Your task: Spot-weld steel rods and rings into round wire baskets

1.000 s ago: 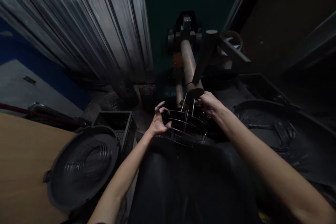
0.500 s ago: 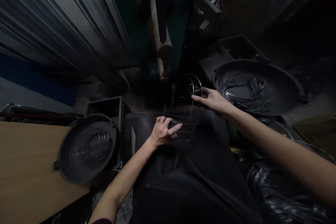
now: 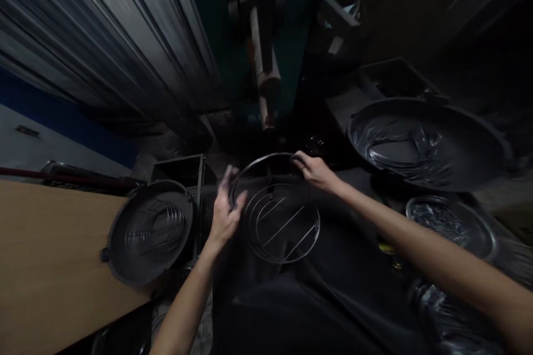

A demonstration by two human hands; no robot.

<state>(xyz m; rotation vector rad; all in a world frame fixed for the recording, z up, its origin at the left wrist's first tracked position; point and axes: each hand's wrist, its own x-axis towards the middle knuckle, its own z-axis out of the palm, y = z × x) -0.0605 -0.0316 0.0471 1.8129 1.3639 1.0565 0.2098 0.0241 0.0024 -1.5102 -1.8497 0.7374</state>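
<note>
A round wire basket (image 3: 288,259) with crossbars rests on the dark cloth over my lap, its open rings facing up toward me. My right hand (image 3: 314,171) pinches the far upper wire ring at its right. On the left side of that ring, my left hand (image 3: 227,208) has its thumb and fingers spread apart, close to the wire; whether it touches is blurred. Beyond both hands, a machine arm with a pale cylindrical end (image 3: 268,80) points down toward the basket.
On the left, a dark round basin (image 3: 119,252) holds wire rings beside a black crate (image 3: 202,169). To the right stand a large basin (image 3: 478,138) with wire pieces and a bowl (image 3: 441,222) of small metal parts. A tan board (image 3: 54,266) lies at far left.
The basket has tipped, so its round shape and crossbars now show. My left hand has moved left and opened off its side; my right hand has shifted slightly down along the wire.
</note>
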